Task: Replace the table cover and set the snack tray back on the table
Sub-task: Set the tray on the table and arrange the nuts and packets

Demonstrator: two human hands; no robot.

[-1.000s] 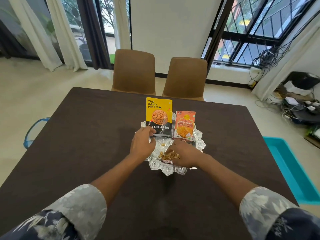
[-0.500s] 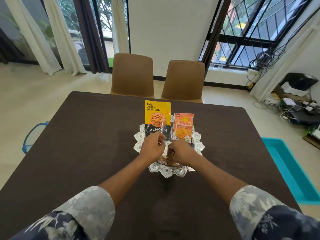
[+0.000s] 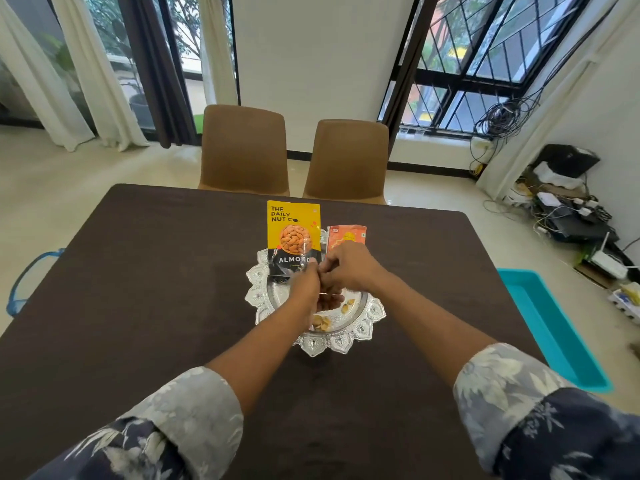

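A dark brown cover (image 3: 145,306) lies spread over the table. On it, in the middle, sits a silver scalloped snack tray (image 3: 341,342). A yellow almond packet (image 3: 292,237) stands at the tray's back, with an orange snack packet (image 3: 346,233) beside it. My left hand (image 3: 304,285), blurred, pinches the almond packet's lower right corner. Fingertip to fingertip with it, my right hand (image 3: 351,268) is curled in front of the orange packet's lower half, and what it holds is hidden. Loose nuts (image 3: 320,323) lie in the tray under my wrists.
Two brown chairs (image 3: 244,150) stand at the table's far edge. On the floor to the right lies a turquoise tub (image 3: 554,327), with cables and boxes (image 3: 568,209) in the corner behind it. A blue basket (image 3: 20,285) shows at the left.
My right hand has risen from the nuts at the tray's front to the orange packet. My left hand has shifted right along the almond packet's lower edge, and the two now meet.
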